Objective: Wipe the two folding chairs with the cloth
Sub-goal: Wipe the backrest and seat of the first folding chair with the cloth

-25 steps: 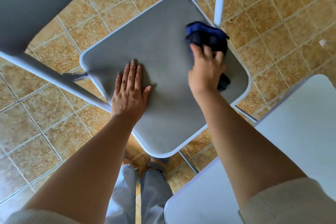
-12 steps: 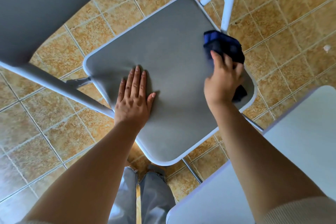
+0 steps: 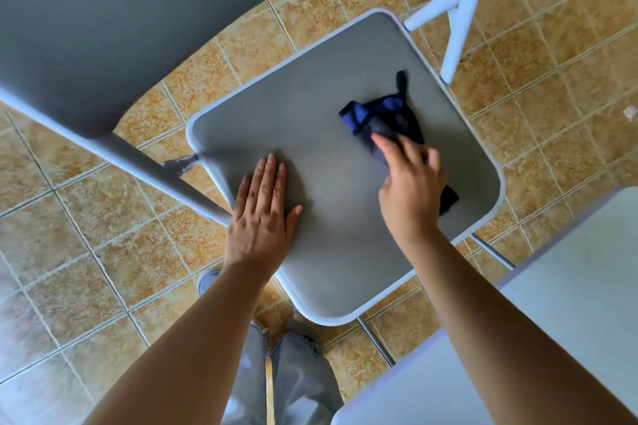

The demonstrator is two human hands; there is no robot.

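**Head view: cloth on seat, both hands on the near chair**

Head camera, looking down. Your left hand point(image 3: 264, 214) lies flat, palm down, fingers extended together, on the left part of the grey seat point(image 3: 331, 245) of the folding chair. It grips nothing; it only presses on the seat.

Your right hand point(image 3: 411, 190) sits on the right half of the same seat, fingers spread and pressed onto the dark blue cloth point(image 3: 386, 121). The cloth is bunched, lying on the seat pad; most of it shows ahead of your fingertips, and one dark corner shows past the outer edge of the hand. The hand is motion-blurred. Whether the fingers pinch the cloth or only press on it, you cannot tell.

The chair's grey backrest point(image 3: 121, 21) fills the upper left. A white frame tube point(image 3: 462, 10) stands beside the seat's far right corner. A second pale seat point(image 3: 559, 321) occupies the lower right, under your right forearm. Tan tiled floor point(image 3: 103, 252) lies below; your trouser legs point(image 3: 293, 383) show at bottom centre.
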